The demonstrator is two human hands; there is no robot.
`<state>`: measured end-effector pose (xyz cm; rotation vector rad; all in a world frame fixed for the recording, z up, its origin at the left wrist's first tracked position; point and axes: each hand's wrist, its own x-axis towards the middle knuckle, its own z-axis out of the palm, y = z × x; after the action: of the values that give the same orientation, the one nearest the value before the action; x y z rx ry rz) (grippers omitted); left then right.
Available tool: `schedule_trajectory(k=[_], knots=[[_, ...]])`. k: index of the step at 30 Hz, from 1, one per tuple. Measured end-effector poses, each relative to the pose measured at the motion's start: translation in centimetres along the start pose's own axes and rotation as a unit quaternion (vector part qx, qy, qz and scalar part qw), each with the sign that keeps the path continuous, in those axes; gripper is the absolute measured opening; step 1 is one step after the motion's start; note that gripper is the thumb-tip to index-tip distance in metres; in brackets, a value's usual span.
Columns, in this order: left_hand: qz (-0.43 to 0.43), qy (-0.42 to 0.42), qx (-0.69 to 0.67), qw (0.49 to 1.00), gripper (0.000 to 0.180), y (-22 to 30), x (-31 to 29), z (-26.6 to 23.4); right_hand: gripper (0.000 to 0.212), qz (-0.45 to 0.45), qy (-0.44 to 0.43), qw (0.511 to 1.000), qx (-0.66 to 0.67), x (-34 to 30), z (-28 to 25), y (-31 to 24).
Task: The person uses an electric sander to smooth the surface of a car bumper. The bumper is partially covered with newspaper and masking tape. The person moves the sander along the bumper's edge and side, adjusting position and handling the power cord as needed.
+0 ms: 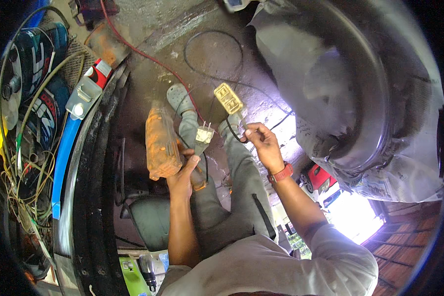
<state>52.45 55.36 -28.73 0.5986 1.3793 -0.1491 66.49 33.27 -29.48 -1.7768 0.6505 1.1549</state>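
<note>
My left hand (184, 173) is closed around a worn, dirt-stained orange tool (163, 143) whose exact kind I cannot make out. Its thumb also presses a pale plug (204, 135), prongs pointing up and away from me. To the right, my right hand (262, 143) pinches the black cord (243, 129) just below a yellowish extension socket (228, 97). The socket's outlet face is turned up towards me. Plug and socket are apart, with a small gap between them. Part of the orange tool is hidden behind my left hand.
A red cable (153, 57) and a looped black cable (213, 32) lie on the floor. Grey sheeting (286, 59) surrounds a large dark curved part (352, 84) at right. Tangled wires (27, 197), dark containers (47, 111) and a blue strip (64, 163) crowd the left. A dark seat (148, 222) is beside my legs.
</note>
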Motion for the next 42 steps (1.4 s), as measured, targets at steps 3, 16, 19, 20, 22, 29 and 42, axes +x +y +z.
schedule_trajectory(k=[3, 16, 19, 20, 22, 29, 42], knots=[[0.001, -0.008, 0.025, 1.0, 0.06, 0.0, -0.6, -0.4, 0.019, -0.033, -0.014, 0.999, 0.002, -1.9, 0.0, -0.8], [0.039, -0.114, 0.11, 0.987, 0.063, 2.6, -7.0, 0.1, 0.021, -0.117, 0.047, 0.983, -0.134, -13.2, -5.6, -1.6], [0.047, -0.148, 0.144, 0.977, 0.064, 3.8, -9.1, 1.0, 0.018, -0.131, 0.103, 0.976, -0.139, -17.0, -6.8, -1.6], [0.057, -0.165, 0.152, 0.973, 0.065, 4.4, -10.0, 1.7, 0.018, -0.135, 0.112, 0.975, -0.136, -18.2, -7.3, -1.4], [0.051, -0.179, 0.185, 0.965, 0.069, 5.4, -11.6, 2.4, 0.018, -0.143, 0.132, 0.972, -0.135, -20.7, -8.4, -0.8], [0.12, -0.219, 0.285, 0.926, 0.068, 7.2, -15.9, 3.3, 0.018, -0.147, 0.217, 0.964, -0.032, -27.4, -11.1, 5.6], [0.262, -0.253, 0.402, 0.84, 0.045, 0.3, -27.3, 5.0, 0.017, -0.109, 0.324, 0.864, 0.37, -41.8, -22.7, 28.8]])
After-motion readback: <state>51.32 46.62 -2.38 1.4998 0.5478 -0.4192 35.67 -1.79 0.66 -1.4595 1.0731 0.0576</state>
